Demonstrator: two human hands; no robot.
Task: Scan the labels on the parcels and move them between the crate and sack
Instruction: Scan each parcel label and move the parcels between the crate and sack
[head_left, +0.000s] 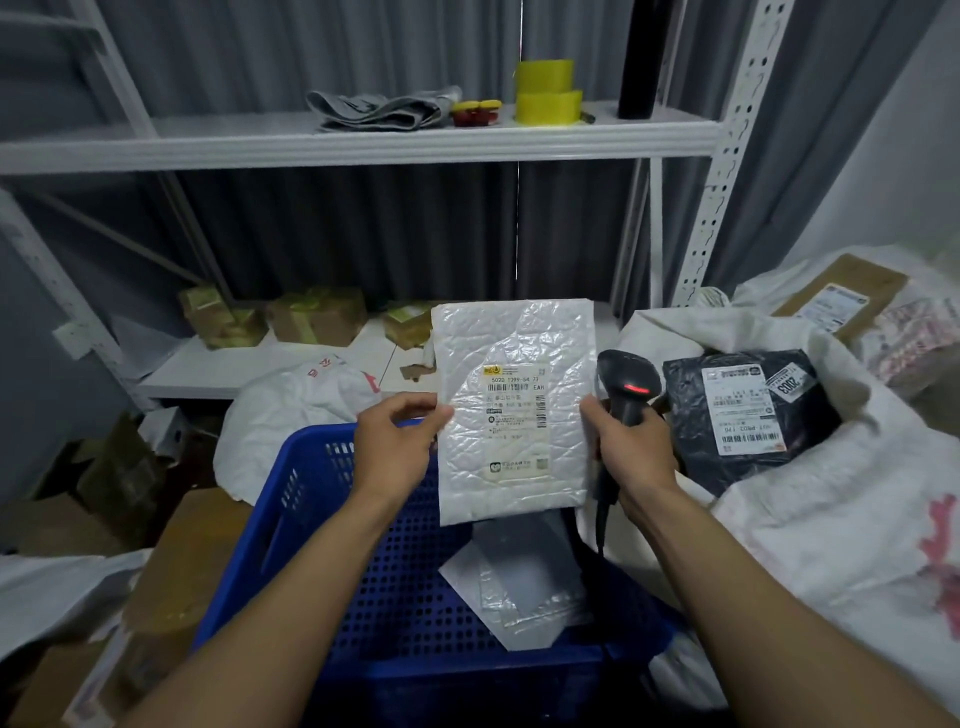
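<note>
Centre: white parcel (514, 415) upright above blue crate (311, 493). At its 9 o'clock edge left hand (400, 447) pinches it; at 3 o'clock edge right hand (631, 452) grips scanner (626, 387), red light lit. At 3 o'clock, sack (831, 519) holds black parcel (685, 426), sticker "2003". White parcel's label (517, 397) reads "EAH". At 12 o'clock, yellow tape rolls (545, 91) on shelf (363, 140).

Left grip (397, 441), right grip (631, 449) bare; forearms (291, 582) bare to frame edge.
</note>
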